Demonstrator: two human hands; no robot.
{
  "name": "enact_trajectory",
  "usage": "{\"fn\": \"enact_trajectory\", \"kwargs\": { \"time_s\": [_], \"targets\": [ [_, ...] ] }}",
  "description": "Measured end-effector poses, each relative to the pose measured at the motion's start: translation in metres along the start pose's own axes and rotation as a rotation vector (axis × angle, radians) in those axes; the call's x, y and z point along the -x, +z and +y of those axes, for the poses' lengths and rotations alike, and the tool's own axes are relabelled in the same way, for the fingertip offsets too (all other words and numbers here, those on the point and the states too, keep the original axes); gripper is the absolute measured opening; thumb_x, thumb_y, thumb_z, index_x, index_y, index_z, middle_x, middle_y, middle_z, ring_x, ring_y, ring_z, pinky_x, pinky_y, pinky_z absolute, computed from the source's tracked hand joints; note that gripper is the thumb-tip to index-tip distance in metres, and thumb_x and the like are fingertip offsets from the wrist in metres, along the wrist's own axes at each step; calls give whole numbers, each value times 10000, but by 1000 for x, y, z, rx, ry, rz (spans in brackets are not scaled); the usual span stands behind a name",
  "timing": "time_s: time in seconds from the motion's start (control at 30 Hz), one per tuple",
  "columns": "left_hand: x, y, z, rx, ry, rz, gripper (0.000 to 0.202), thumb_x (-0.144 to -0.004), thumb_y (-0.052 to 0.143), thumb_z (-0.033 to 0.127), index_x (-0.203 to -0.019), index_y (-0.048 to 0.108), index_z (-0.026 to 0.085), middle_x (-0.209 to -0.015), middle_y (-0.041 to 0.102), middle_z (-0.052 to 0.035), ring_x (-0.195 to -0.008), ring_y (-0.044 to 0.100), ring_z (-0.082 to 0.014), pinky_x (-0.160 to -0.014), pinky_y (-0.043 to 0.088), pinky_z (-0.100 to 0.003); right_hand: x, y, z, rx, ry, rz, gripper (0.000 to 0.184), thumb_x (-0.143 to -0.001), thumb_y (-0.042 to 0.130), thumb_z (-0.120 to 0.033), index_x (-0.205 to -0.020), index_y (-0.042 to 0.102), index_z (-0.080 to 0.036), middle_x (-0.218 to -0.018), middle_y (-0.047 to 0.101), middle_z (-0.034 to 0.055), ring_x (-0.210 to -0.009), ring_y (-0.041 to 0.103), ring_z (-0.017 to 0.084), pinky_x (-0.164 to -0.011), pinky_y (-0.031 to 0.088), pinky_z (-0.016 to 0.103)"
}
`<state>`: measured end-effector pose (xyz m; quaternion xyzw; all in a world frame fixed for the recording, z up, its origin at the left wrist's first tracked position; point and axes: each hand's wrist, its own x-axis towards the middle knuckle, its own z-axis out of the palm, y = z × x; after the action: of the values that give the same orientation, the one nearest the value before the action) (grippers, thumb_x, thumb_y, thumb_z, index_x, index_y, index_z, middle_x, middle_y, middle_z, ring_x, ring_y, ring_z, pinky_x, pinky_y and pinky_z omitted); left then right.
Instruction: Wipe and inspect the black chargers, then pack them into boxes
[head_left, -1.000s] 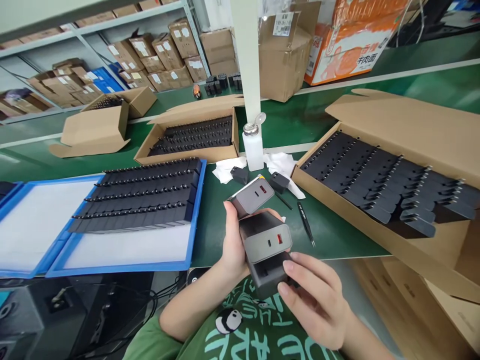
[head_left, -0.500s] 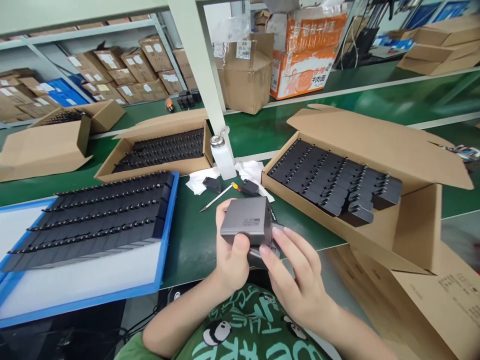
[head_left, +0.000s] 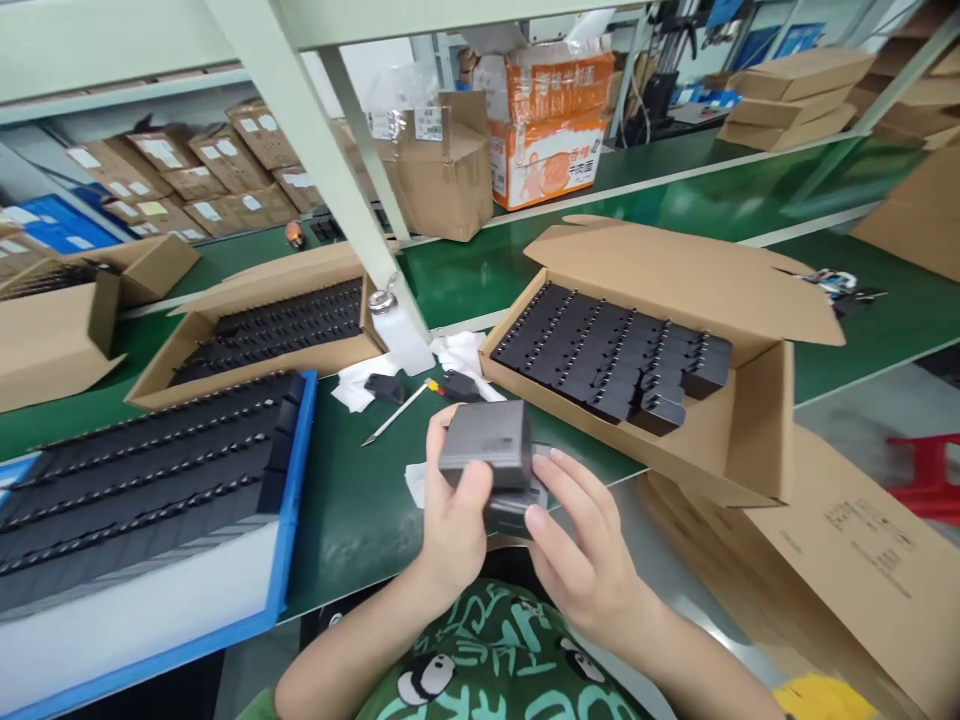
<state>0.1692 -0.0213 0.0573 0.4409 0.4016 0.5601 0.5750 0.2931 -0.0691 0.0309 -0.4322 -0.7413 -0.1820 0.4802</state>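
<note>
My left hand [head_left: 454, 520] is closed round a grey charger block [head_left: 486, 456], its thumb pressed on the near face. A second grey charger [head_left: 510, 510] sits right under it, and my right hand [head_left: 581, 545] grips that one with its fingers curled on the side. Both hands hover over the near edge of the green bench [head_left: 352, 510]. An open cardboard box [head_left: 742, 440] with rows of black chargers [head_left: 615, 355] lies just to the right. A blue tray [head_left: 289, 500] with rows of black chargers lies to the left.
Behind my hands lie white wipes [head_left: 457, 350], a white dispenser bottle [head_left: 401, 330], a thin pen-like tool [head_left: 394, 412] and two loose black parts [head_left: 382, 388]. Another box of chargers [head_left: 255, 340] stands further back. A slanted frame post [head_left: 315, 170] rises behind. Flat cartons [head_left: 840, 560] lean lower right.
The view has swung to the right. The upper charger has been turned, so its printed face no longer shows, and both hands stay closed on the two stacked chargers.
</note>
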Motion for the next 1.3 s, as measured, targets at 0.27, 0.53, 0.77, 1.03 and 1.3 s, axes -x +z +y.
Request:
{"fn": "enact_trajectory", "kwargs": {
  "time_s": [0.27,0.53,0.77,1.03,1.3],
  "targets": [
    [-6,17,1,27,-146,38,569,-784,590,724,-947,667,184,-881,690,-53,-749,638,-190,-666,531,-275,7,-8,2,65,65,17,446,-761,551,76,-1172,542,-97,-1238,502,173,-1289,496,293,-980,573,476],
    [0,28,16,270,-287,-24,871,-764,271,907,-657,696,154,-687,665,-87,-650,635,-206,-616,528,-298,6,-17,1,178,-19,87,297,-761,618,69,-971,663,-136,-1049,548,89,-1262,524,271,-953,606,357],
    [8,32,26,284,-151,-47,833,-685,353,947,-596,678,186,-599,607,-64,-614,623,-224,-607,534,-342,12,-5,0,187,-53,254,358,-607,712,107,-794,601,-178,-1185,531,72,-1236,570,322,-905,614,396],
    [4,22,19,245,-98,-106,776,-740,372,904,-731,690,197,-718,674,-73,-693,651,-241,-659,553,-359,14,0,5,156,-58,247,352,-637,699,99,-838,610,-176,-1201,534,90,-1232,565,318,-915,601,407],
    [6,7,11,-270,89,-112,412,-774,761,433,-1097,562,272,-929,642,-3,-758,616,-148,-669,499,-227,28,6,7,164,79,110,211,-875,523,-52,-1003,664,-143,-1112,552,104,-1222,539,235,-989,573,379]
  ]
}}
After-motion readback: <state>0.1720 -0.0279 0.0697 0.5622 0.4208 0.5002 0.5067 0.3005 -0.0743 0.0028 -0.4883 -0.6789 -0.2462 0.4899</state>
